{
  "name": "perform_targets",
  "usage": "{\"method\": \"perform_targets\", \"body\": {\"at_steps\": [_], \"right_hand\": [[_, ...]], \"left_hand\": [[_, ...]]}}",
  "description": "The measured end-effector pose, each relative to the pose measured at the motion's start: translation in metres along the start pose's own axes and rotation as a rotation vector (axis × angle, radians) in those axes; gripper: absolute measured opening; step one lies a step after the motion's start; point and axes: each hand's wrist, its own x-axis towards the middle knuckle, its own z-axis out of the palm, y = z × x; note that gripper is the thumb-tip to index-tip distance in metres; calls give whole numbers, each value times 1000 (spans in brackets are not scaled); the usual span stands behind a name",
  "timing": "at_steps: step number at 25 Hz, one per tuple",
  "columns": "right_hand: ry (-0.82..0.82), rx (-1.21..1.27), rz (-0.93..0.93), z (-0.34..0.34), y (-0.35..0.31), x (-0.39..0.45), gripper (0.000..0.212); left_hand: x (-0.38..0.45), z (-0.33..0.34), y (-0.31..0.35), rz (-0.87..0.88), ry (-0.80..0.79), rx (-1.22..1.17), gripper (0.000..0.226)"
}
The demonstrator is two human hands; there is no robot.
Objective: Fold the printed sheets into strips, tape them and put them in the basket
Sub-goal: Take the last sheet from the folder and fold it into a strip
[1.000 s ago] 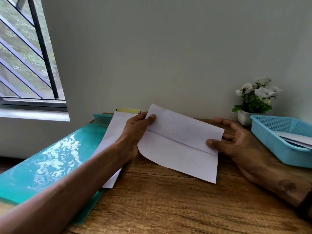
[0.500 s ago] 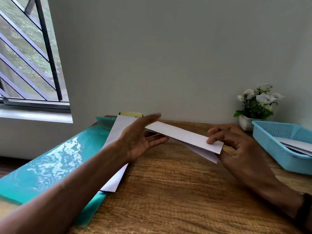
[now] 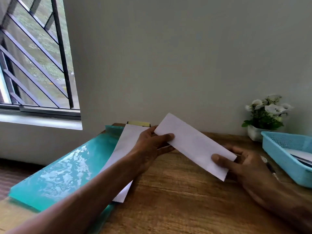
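Note:
A white folded strip of paper (image 3: 194,146) is held above the wooden table, tilted down to the right. My left hand (image 3: 152,142) pinches its left end, thumb on top. My right hand (image 3: 236,164) pinches its right end, thumb on the face and fingers behind. A stack of white sheets (image 3: 123,146) lies on a teal folder (image 3: 64,171) at the left, partly hidden by my left arm. The blue basket (image 3: 276,152) stands at the right edge with folded paper inside.
A yellow tape roll (image 3: 138,123) sits against the wall behind the sheets. A small white pot of white flowers (image 3: 265,117) stands behind the basket. A pen (image 3: 270,168) lies beside my right hand. A barred window is at the left.
The half-open sheet has been closed into a narrow strip. Both hands shifted their hold to pinch its ends and lifted it to face the camera.

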Motion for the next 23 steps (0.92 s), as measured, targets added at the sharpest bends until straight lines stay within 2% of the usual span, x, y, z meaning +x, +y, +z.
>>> {"method": "perform_targets", "body": {"at_steps": [2,6,9,11,13,15,16,17,19,21,23], "right_hand": [[9,-106,-13,2,1,-1,34],[-102,32,63,-2,-1,0,45],[-153,302,197,-8,-3,3,44],[-165,279,226,-8,-1,4,44],[-124,200,209,-2,1,4,42],[-59,145,174,2,3,3,38],[-33,136,160,2,3,3,37],[-12,141,159,2,2,2,34],[2,175,155,3,-1,0,29],[-5,190,150,5,-2,-2,26],[2,214,141,7,-7,-6,20]], "left_hand": [[0,0,6,92,-5,130,47],[-3,-8,23,269,38,337,33],[-7,-4,20,246,-14,388,27],[-6,-2,15,249,-45,447,25],[0,-8,18,378,100,593,25],[10,-28,26,500,405,891,42],[15,-41,29,452,532,1063,56],[18,-53,29,317,599,1199,70],[24,-71,23,85,607,1316,82],[27,-79,19,65,590,1276,75],[30,-83,20,141,619,1206,63]]}}
